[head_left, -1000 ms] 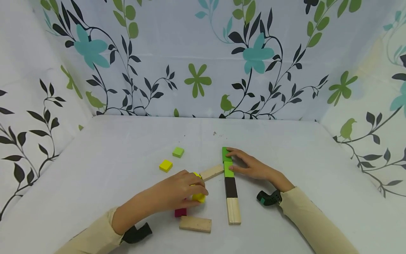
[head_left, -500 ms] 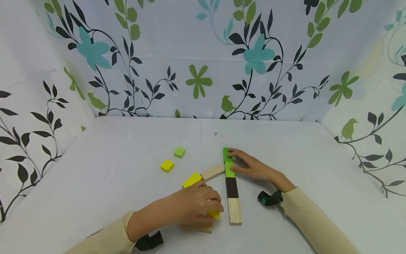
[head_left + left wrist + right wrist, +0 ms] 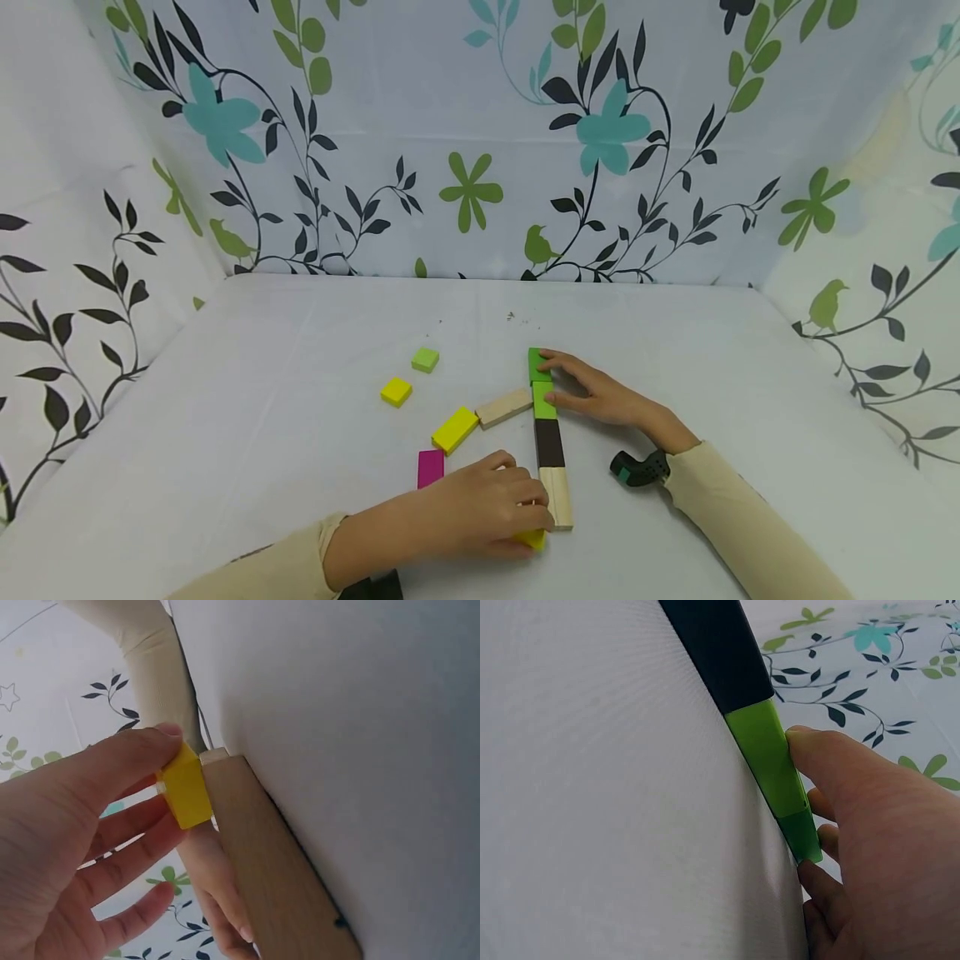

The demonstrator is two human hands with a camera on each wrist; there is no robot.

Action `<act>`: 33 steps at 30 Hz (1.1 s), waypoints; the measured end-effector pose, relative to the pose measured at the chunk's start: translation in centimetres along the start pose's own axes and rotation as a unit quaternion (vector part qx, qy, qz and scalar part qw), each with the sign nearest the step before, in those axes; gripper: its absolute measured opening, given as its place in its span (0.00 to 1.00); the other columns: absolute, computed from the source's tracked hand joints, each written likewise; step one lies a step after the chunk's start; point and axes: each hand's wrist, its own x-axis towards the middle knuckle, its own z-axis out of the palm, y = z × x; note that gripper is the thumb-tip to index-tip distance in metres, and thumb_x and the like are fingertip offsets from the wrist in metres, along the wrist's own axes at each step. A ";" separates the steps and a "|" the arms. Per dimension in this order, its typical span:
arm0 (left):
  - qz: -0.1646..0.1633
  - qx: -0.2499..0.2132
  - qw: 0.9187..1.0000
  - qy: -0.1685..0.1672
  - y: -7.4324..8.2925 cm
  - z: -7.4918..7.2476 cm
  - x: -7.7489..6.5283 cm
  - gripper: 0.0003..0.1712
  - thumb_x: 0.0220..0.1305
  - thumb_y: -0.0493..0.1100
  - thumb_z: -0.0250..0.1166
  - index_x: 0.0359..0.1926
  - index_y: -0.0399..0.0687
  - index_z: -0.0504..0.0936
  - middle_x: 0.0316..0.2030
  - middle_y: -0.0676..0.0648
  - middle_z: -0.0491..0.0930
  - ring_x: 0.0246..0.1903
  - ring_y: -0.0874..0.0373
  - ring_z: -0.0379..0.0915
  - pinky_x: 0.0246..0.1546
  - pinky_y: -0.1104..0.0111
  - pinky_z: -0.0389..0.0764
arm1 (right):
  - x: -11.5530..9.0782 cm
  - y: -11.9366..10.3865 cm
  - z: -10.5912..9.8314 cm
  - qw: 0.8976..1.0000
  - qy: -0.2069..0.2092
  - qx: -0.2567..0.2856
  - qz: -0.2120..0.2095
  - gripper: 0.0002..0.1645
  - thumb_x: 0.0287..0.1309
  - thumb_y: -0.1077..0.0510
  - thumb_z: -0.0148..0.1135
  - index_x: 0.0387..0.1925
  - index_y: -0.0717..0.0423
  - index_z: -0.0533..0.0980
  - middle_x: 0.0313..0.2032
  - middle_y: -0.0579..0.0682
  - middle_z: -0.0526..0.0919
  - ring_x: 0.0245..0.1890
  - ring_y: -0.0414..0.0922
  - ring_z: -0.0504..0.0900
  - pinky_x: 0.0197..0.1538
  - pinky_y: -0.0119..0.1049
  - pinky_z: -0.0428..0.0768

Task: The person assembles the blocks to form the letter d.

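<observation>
My left hand (image 3: 468,510) pinches a yellow block (image 3: 531,540) between thumb and fingers, near the lower end of a block row. In the left wrist view that yellow block (image 3: 187,787) sits beside the end of a plain wooden block (image 3: 262,855). My right hand (image 3: 603,396) rests beside the row's far end, its loosely bent fingers touching the dark green block (image 3: 537,364) and lime block (image 3: 543,402). In the right wrist view the thumb lies against the lime block's (image 3: 769,757) side. Below these come a dark brown block (image 3: 549,443) and a plain wooden block (image 3: 557,500).
A slanting plain block (image 3: 504,408) meets the row from the left, followed by a yellow block (image 3: 455,429) and a magenta block (image 3: 431,468). A small yellow block (image 3: 396,392) and a small lime block (image 3: 425,360) lie farther left on the white table (image 3: 300,400).
My left hand has carried the yellow block right and toward the body, past the magenta block, to the row's near end. It now covers the loose plain block. My right hand stays put.
</observation>
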 end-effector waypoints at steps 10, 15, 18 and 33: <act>-0.036 0.001 0.998 -0.055 0.2 0.3 0.0 0.15 0.62 0.57 0.67 0.46 0.59 0.81 0.42 0.59 0.80 0.41 0.68 0.74 0.49 0.74 0.69 | 0.0 0.0 0.0 1.000 0.002 -0.004 -0.003 0.26 0.67 0.51 0.59 0.64 0.50 0.67 0.74 0.52 0.56 0.75 0.56 0.50 0.71 0.59 0.51; -0.048 -0.037 0.996 -0.070 -0.1 0.5 0.0 0.16 0.61 0.58 0.67 0.47 0.59 0.81 0.38 0.61 0.78 0.37 0.70 0.72 0.47 0.76 0.70 | 0.0 0.0 0.0 1.000 0.001 -0.002 -0.001 0.27 0.67 0.50 0.59 0.64 0.50 0.67 0.74 0.52 0.56 0.75 0.56 0.50 0.71 0.58 0.52; -0.050 -0.054 0.994 -0.083 -0.2 0.6 0.0 0.16 0.62 0.58 0.66 0.47 0.59 0.81 0.37 0.62 0.77 0.36 0.71 0.70 0.45 0.78 0.69 | 0.0 0.0 0.0 1.000 0.000 -0.003 0.000 0.27 0.67 0.51 0.59 0.64 0.50 0.66 0.74 0.52 0.56 0.75 0.56 0.50 0.71 0.59 0.51; -0.053 -0.073 0.992 -0.092 0.0 0.4 -0.1 0.17 0.62 0.60 0.65 0.47 0.59 0.80 0.38 0.62 0.77 0.38 0.70 0.72 0.44 0.80 0.68 | -0.1 0.0 0.0 1.000 0.000 -0.006 -0.002 0.26 0.67 0.52 0.59 0.64 0.51 0.67 0.74 0.53 0.56 0.74 0.56 0.50 0.71 0.59 0.52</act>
